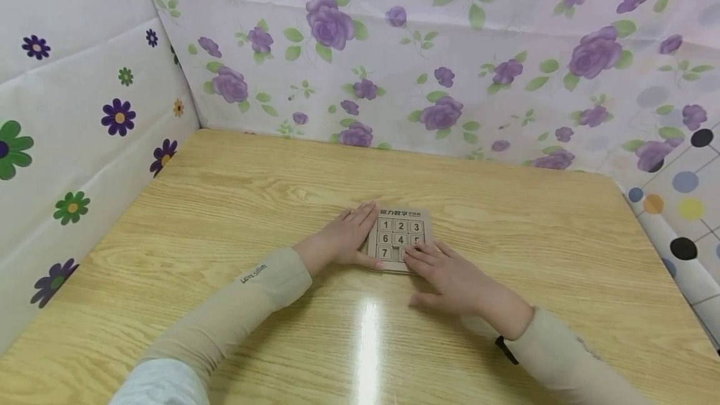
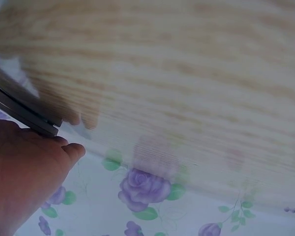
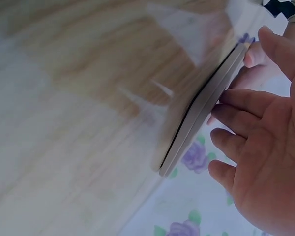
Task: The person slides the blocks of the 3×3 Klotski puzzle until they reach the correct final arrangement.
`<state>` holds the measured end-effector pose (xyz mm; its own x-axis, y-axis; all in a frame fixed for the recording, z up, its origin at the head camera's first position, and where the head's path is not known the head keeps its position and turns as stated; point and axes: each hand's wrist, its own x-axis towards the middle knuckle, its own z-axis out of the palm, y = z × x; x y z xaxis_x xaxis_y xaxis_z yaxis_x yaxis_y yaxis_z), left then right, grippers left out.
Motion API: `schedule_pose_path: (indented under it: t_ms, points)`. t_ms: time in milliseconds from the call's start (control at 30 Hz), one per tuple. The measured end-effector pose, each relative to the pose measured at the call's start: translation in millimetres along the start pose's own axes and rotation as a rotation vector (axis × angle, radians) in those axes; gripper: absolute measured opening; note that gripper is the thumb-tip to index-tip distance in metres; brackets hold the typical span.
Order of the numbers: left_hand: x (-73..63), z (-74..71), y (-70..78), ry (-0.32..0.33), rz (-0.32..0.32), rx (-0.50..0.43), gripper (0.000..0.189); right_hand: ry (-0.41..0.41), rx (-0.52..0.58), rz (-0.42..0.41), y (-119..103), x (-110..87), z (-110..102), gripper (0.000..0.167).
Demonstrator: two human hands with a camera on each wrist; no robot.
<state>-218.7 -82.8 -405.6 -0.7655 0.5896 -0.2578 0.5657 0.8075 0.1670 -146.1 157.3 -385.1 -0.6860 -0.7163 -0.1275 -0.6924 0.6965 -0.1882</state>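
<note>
Your left hand (image 1: 351, 236) lay spread against the left edge of the number puzzle (image 1: 400, 233) on the worktop (image 1: 270, 186), while your right hand (image 1: 450, 277), loosely extended, touched its lower-right tiles (image 1: 416, 240).

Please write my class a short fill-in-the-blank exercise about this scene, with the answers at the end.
1. On the number puzzle, the tile directly below tile 2 shows the number ____.
2. Tile 7 sits in the ____ row.
3. In the head view, the left hand lies along the puzzle's ____ edge.
4. The large roses behind the table are coloured ____.

Missing words: 4; bottom; left; purple.
</note>
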Motion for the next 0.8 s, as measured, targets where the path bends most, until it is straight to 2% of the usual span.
schedule_pose_path:
  t_ms: [500,800]
  points:
    - [1.6,-0.7,-1.6,0.003,0.011,-0.012,0.117,0.008,-0.004,0.023,9.8,-15.0,-5.0,0.069]
    - [0.9,0.8,-0.7,-0.001,0.001,-0.024,0.117,-0.018,-0.012,-0.025,-5.7,-1.4,-8.6,0.073]
